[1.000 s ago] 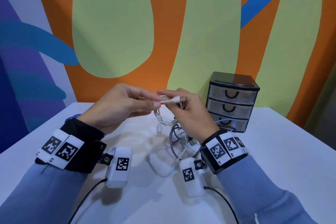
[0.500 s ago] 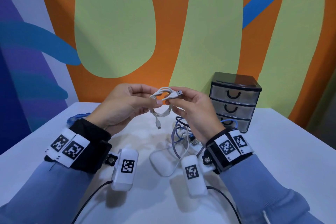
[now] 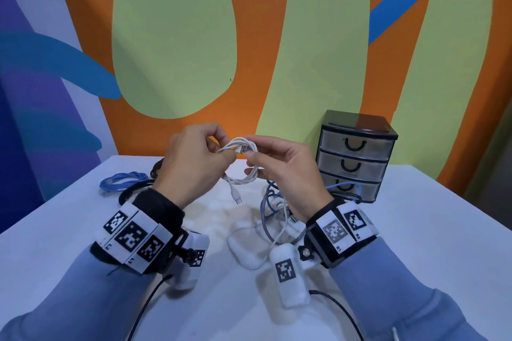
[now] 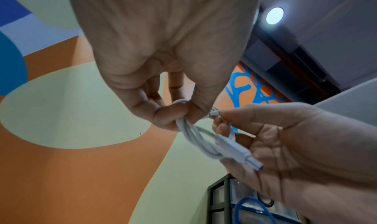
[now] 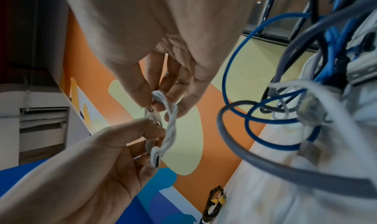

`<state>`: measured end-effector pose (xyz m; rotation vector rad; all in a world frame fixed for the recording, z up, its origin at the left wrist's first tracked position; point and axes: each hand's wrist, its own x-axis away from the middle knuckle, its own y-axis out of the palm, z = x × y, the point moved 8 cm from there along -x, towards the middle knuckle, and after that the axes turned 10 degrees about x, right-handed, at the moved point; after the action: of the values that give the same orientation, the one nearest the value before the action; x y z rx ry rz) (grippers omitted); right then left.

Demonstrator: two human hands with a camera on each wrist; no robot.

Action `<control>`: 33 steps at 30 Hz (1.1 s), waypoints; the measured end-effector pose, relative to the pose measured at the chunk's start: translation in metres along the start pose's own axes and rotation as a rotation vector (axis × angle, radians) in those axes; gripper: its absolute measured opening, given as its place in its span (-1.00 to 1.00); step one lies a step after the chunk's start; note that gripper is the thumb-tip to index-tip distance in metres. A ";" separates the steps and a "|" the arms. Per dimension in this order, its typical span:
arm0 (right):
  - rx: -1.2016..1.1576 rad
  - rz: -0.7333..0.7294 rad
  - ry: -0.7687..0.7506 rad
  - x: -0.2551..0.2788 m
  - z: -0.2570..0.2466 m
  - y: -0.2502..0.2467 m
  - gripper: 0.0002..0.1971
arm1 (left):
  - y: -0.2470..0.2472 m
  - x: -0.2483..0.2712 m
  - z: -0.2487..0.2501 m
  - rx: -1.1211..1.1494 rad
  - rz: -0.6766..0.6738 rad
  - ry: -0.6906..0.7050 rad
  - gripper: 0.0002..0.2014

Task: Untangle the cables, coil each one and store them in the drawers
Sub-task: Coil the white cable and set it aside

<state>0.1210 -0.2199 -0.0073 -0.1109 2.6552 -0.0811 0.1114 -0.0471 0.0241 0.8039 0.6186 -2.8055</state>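
Observation:
Above the table both hands hold a white USB cable (image 3: 241,178) wound into a small twisted coil. My left hand (image 3: 228,153) pinches the coil's left side between thumb and fingers; in the left wrist view the left hand (image 4: 184,113) grips the bundled strands of the coil (image 4: 200,141). My right hand (image 3: 252,153) pinches the right side next to the metal USB plug (image 3: 243,149). A small connector (image 3: 237,199) dangles free below. The right wrist view shows the twisted strands (image 5: 171,127) between the right hand (image 5: 158,100) and the left hand (image 5: 114,146). A three-drawer unit (image 3: 356,156) stands at the right, all drawers closed.
A tangle of blue, grey and white cables (image 3: 273,209) lies under my right wrist, one blue loop reaching the bottom drawer. A white adapter (image 3: 243,248) sits in front of it. A coiled blue cable (image 3: 123,183) and a black cable (image 3: 132,191) lie at the left.
The white cable, stretched between the fingers a second ago, is now wound into a small coil. Both hands have risen slightly and drawn together with the USB plug between them.

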 end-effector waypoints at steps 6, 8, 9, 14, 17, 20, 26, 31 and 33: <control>0.105 0.029 -0.121 0.003 -0.009 -0.003 -0.77 | -0.003 0.000 0.002 -0.145 0.069 0.036 -0.85; 0.145 0.026 -0.142 0.004 -0.012 -0.001 -0.76 | -0.004 0.000 0.001 -0.176 0.086 0.037 -0.88; 0.147 0.023 -0.144 0.004 -0.012 0.000 -0.75 | -0.006 0.000 0.003 -0.189 0.100 0.047 -0.90; 0.010 0.098 -0.009 -0.003 0.002 -0.014 -0.80 | 0.000 -0.001 0.010 -0.040 0.042 0.120 -0.85; 0.009 0.104 0.020 -0.003 0.005 -0.016 -0.78 | 0.002 0.000 0.014 -0.014 0.040 0.172 -0.87; 0.059 0.071 0.010 -0.002 0.002 -0.012 -0.70 | -0.003 -0.001 0.015 -0.007 0.071 0.220 -0.90; 0.672 0.078 -0.023 -0.007 -0.005 -0.039 -0.67 | -0.018 -0.010 0.005 -0.004 0.156 0.215 -0.89; 0.978 -0.127 0.156 -0.006 0.012 -0.059 -0.45 | -0.045 -0.023 -0.015 -0.002 0.224 0.126 -0.90; 0.990 -0.300 0.254 -0.001 0.029 -0.056 -0.44 | -0.059 -0.032 -0.023 -0.080 0.218 0.084 -0.88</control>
<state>0.1389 -0.2769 -0.0284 -0.1692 2.4912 -1.5407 0.1335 0.0172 0.0439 0.9180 0.6119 -2.5462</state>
